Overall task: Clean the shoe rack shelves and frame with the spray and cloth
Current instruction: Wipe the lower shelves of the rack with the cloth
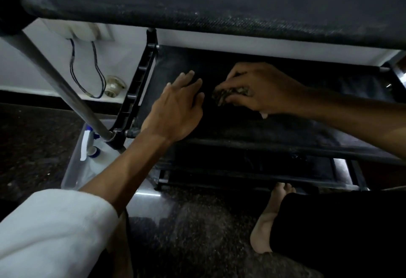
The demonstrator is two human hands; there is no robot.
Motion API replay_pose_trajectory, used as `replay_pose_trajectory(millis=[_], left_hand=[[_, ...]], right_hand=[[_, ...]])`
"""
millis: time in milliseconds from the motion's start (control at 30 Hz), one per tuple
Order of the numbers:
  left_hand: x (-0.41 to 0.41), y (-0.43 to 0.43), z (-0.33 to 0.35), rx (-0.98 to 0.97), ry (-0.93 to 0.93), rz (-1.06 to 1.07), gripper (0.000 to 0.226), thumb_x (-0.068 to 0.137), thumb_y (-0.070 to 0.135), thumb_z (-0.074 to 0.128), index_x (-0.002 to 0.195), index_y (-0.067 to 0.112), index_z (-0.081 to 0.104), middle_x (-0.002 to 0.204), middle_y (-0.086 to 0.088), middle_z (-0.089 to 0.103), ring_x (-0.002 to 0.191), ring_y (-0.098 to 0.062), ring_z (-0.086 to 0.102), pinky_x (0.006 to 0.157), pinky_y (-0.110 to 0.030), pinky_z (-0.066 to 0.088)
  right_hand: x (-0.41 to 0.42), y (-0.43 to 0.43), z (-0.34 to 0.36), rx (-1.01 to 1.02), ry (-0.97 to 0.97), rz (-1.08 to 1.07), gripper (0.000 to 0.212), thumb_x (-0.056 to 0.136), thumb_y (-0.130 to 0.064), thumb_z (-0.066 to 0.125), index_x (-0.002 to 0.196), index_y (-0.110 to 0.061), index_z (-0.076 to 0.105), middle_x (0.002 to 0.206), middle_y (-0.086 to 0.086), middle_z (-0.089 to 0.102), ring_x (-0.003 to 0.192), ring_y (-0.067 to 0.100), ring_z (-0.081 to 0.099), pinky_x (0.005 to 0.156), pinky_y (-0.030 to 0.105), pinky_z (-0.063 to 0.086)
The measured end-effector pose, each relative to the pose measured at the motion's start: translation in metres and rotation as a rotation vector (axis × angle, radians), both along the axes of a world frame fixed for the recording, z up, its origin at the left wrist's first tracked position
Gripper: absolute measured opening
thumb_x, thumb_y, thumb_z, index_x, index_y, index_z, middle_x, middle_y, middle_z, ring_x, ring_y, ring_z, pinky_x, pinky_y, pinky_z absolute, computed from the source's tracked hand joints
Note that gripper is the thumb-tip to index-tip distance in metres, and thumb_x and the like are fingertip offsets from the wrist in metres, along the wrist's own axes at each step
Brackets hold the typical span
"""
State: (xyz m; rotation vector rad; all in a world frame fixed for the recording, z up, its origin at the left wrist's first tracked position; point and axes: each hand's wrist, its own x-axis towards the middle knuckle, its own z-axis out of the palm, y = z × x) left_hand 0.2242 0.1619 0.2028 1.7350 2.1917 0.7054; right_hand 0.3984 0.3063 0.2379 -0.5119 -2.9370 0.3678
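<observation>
We find the right hand [261,88] with fingers bunched on the cloth [230,97], pressed to the middle shelf [285,128]. The left hand [178,110] lies flat just left of it, fingers spread loosely. We judge wiping runs along the shelf's left-right length. Spray bottle [89,143] stands near left.

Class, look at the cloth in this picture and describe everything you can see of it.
The cloth is a small, dark, mottled wad, bunched up rather than spread flat. Only part of it shows, since the right hand is closed over it from above. It is pressed down on the black fabric middle shelf of the shoe rack. The left hand lies open and flat on the shelf just beside it, not touching the cloth.
</observation>
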Motion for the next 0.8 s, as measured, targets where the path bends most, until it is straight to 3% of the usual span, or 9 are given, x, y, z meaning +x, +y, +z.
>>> replay_pose_trajectory(millis=[167, 300, 500, 700, 800], left_hand=[[-0.001, -0.002, 0.000, 0.002, -0.017, 0.010, 0.048, 0.104, 0.019, 0.041, 0.151, 0.010, 0.039, 0.165, -0.008, 0.021, 0.154, -0.022, 0.012, 0.125, -0.041, 0.014], [0.000, -0.003, 0.001, -0.003, -0.036, 0.008, 0.052, 0.103, 0.016, 0.041, 0.154, 0.011, 0.033, 0.165, -0.008, 0.020, 0.154, -0.022, 0.011, 0.125, -0.040, 0.011], [0.000, -0.001, 0.002, -0.031, 0.002, 0.011, 0.052, 0.105, 0.019, 0.038, 0.155, 0.010, 0.029, 0.166, -0.008, 0.016, 0.154, -0.022, 0.009, 0.124, -0.036, 0.006], [0.000, -0.002, 0.002, -0.030, -0.013, 0.004, 0.052, 0.104, 0.015, 0.039, 0.155, 0.009, 0.031, 0.166, -0.009, 0.017, 0.154, -0.023, 0.009, 0.124, -0.037, 0.006], [0.000, -0.001, 0.002, -0.035, -0.006, -0.008, 0.051, 0.103, 0.015, 0.039, 0.154, 0.009, 0.032, 0.165, -0.010, 0.017, 0.154, -0.024, 0.010, 0.124, -0.039, 0.007]], right_hand=[[0.018, 0.019, 0.009, 0.067, -0.028, -0.219, 0.037, 0.089, -0.032, 0.072, 0.125, -0.024, 0.069, 0.105, 0.008, 0.063, 0.092, 0.025, 0.061, 0.081, 0.033, 0.048], [0.039, -0.001, 0.009, -0.030, -0.027, -0.292, 0.034, 0.082, -0.031, 0.079, 0.114, -0.024, 0.075, 0.094, 0.004, 0.066, 0.070, 0.012, 0.062, 0.072, 0.021, 0.049], [0.037, -0.032, 0.004, -0.214, 0.018, -0.112, 0.033, 0.077, -0.039, 0.081, 0.108, -0.030, 0.078, 0.088, -0.008, 0.067, 0.080, 0.005, 0.065, 0.072, 0.013, 0.048], [0.001, -0.031, -0.005, -0.146, 0.054, 0.001, 0.033, 0.082, -0.039, 0.079, 0.113, -0.028, 0.076, 0.090, -0.004, 0.065, 0.077, 0.005, 0.063, 0.070, 0.021, 0.050], [-0.013, -0.013, -0.009, -0.048, 0.068, -0.046, 0.034, 0.085, -0.036, 0.077, 0.118, -0.027, 0.074, 0.089, -0.001, 0.061, 0.078, 0.012, 0.059, 0.068, 0.024, 0.043]])
